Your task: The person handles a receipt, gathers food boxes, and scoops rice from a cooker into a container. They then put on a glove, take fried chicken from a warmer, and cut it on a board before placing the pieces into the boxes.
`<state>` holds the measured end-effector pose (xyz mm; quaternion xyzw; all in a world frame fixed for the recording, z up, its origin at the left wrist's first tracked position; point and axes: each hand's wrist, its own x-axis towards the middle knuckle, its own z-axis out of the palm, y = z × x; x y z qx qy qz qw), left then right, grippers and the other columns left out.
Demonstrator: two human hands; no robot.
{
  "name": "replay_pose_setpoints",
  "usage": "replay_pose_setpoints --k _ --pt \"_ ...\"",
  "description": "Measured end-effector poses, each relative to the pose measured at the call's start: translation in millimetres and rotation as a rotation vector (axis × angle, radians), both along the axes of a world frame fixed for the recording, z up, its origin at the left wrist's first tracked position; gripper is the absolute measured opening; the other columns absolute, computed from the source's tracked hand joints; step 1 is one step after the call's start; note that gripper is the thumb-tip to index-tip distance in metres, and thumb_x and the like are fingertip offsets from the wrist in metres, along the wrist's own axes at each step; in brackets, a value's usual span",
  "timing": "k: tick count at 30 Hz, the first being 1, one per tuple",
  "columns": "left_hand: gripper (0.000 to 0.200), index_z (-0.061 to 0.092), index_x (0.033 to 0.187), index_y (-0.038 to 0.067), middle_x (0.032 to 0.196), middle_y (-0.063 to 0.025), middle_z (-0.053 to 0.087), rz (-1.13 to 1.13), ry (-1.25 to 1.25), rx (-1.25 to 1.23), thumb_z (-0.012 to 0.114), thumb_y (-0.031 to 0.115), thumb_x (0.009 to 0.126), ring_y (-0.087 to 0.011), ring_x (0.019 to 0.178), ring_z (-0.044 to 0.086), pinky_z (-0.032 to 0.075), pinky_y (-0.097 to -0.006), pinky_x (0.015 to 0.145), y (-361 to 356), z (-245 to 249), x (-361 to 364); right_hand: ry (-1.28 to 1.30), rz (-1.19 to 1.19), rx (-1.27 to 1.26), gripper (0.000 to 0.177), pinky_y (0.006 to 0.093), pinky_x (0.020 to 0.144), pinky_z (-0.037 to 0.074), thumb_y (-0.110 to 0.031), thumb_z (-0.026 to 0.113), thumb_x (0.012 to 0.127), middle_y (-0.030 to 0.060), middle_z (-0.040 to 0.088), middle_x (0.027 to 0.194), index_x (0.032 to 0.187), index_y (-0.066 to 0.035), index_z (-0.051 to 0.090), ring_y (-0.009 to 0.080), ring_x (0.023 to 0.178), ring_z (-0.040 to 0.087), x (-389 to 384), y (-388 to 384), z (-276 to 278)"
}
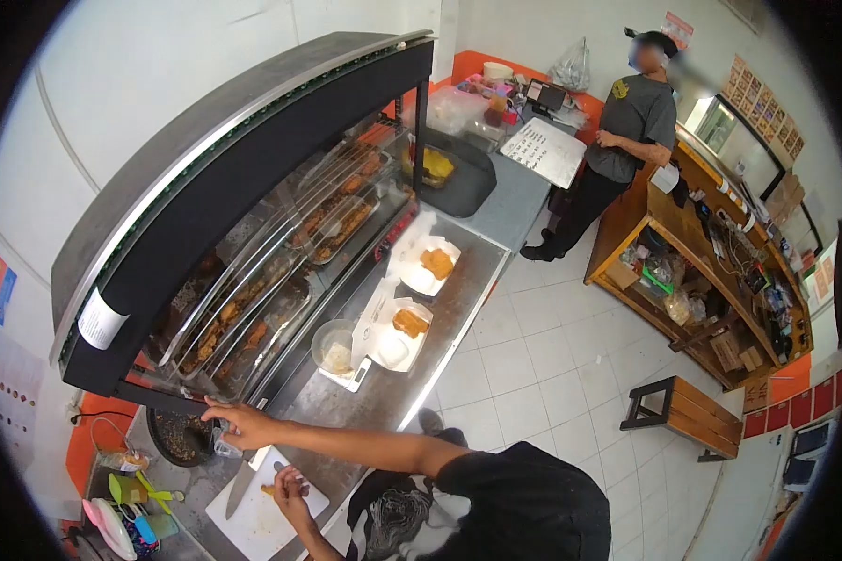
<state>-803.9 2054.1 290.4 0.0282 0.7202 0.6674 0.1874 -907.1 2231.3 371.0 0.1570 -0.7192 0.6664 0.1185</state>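
Note:
My left hand point(293, 494) is over a white cutting board point(243, 535), its fingers curled at a small golden-brown piece of fried food point(268, 489). A wide-bladed knife point(241, 488) lies on the board beside it. Farther along the counter, my right hand point(241, 426) reaches to the lower edge of the heated display case point(159, 388), with its fingers stretched out and apart. Just under that hand sits a clear plastic item point(225, 445), partly hidden. Next to it is a dark round pan point(180, 438) with crumbs in it.
Two open white boxes point(398, 351) point(430, 264) with rice and fried food stand on the counter, near a clear plastic bowl point(335, 348) on a small scale point(357, 376). Fried pieces fill the case's trays. Another person point(627, 131) stands beyond. A wooden stool point(688, 411) stands behind me.

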Motion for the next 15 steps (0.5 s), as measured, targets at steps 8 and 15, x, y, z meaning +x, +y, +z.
replay_pose_setpoints --k 8,15 --pt "0.017 0.059 0.102 0.004 0.096 -0.0049 0.058 0.116 0.1 0.051 0.06 0.015 0.088 -0.0132 0.082 0.058 0.048 -0.0258 0.071 17.0 96.2 -17.6 -0.053 -0.056 -0.008 0.036 0.0334 0.074 0.057 -0.007 0.057 0.089 0.0166 0.063 0.118 0.124 -0.005 0.055 0.023 0.094 0.068 18.7 24.8 -24.9" --pt "0.041 0.049 0.127 -0.001 0.111 -0.0119 0.057 0.028 0.438 0.406 0.057 0.019 0.093 -0.0202 0.1 0.057 0.047 -0.0328 0.088 -1.7 153.7 -93.9 -0.337 -0.026 -0.086 0.028 0.0298 0.091 0.049 -0.018 0.059 0.094 0.0052 0.065 0.113 0.117 -0.002 0.06 0.0148 0.103 0.062 130.5 90.2 -133.6"
